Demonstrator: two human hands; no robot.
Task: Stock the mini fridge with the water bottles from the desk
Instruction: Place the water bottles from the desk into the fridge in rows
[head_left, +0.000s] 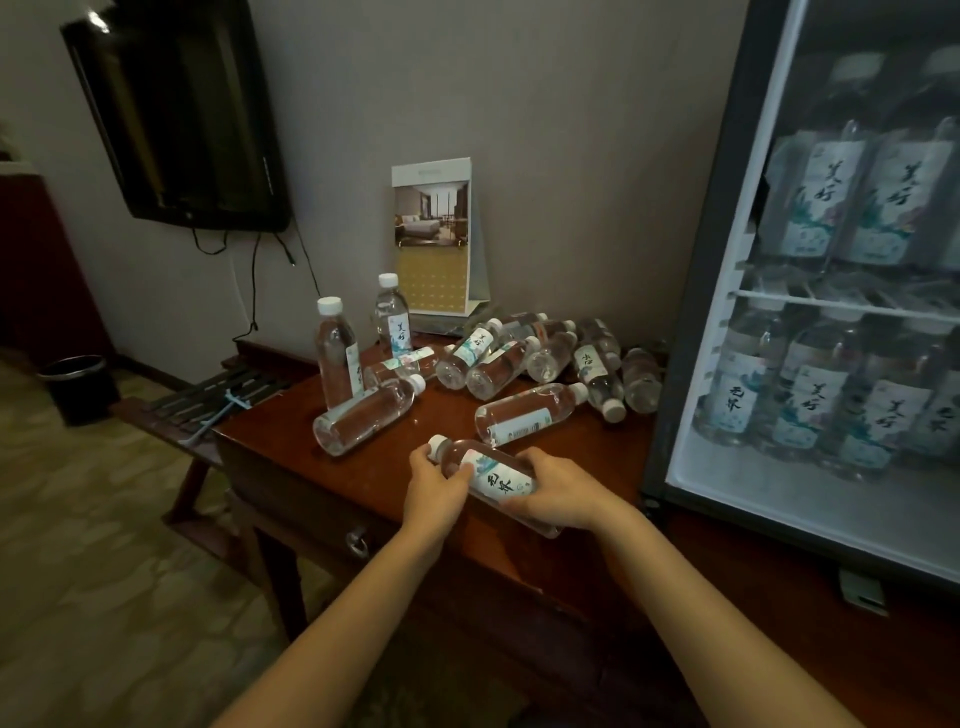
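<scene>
- Nearest, both hands are on one bottle (493, 480) lying on its side at the near edge of the desk (291, 467), cap pointing far-left, base near-right.
- The left hand (434, 486) has its fingers curled round the neck end just below the cap; the right hand (558, 491) has its fingers wrapped over the base end. Both are closed on the bottle.
- Whether the bottle rests on the wood or is just clear of it I cannot tell.
- This looks like the pick-up step: one bottle taken in hand, not yet carried over.
- Just beyond lie two more bottles on their sides, one (363, 415) to the left, one (527, 413) to the right.
- Farther on, a heap (540, 356) of fallen bottles fills the far right of the desk, close to the fridge; two upright bottles (337, 353) stand far-left.
- Against the wall behind them stands a calendar card (434, 239).
- On the right the fridge (691, 312) shows bottles standing on both shelves, already fairly full; the view into it is hazy and I cannot tell whether its door is open.
- The next move probably calls for turning the bottle upright, carrying it right, and finding a free gap on a shelf without knocking over those already standing.
</scene>
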